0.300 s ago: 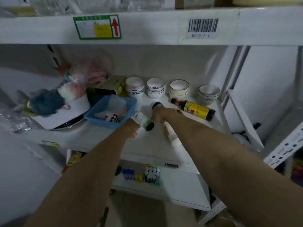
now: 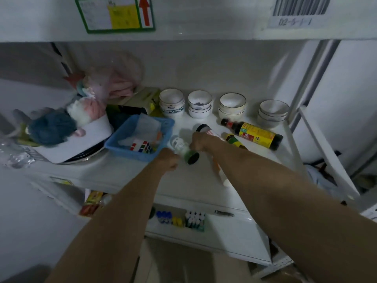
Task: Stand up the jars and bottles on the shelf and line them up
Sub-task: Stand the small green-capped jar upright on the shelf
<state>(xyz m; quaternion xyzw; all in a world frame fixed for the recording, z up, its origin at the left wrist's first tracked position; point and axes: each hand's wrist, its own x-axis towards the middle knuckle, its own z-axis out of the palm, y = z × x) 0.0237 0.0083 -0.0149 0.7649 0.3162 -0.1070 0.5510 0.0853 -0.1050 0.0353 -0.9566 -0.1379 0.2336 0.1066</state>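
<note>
Using the blue basket (image 2: 140, 137) as the anchor here. Left of it there's a pile of soft toys (image 2: 61, 121) sitting on a white board over a dark plate (image 2: 89, 155). The basket itself has a puzzle cube (image 2: 141, 146) in it, plus some paper.

Just right of the basket's front corner is the left hand (image 2: 167, 161), curled into a loose fist, touching the near side of a white jar (image 2: 181, 147) with a green cap end. That jar is lying on its side on the shelf (image 2: 126, 176), right beside the basket. The right hand (image 2: 201, 142) is on the other side of the same jar, fingers wrapped down over it. Both hands seem to have it, though I can't tell how tight the grip is.

Further right of the basket, partly under the right forearm, there's a white bottle (image 2: 206, 129) with a dark cap, lying flat. Past that is a small green-labelled bottle (image 2: 234, 139), then a big dark sauce bottle (image 2: 255, 133) with a yellow label, both tipped over too.

Behind the basket and off to the right, four stacks of bowls (image 2: 232, 106) run along the back wall.
</note>
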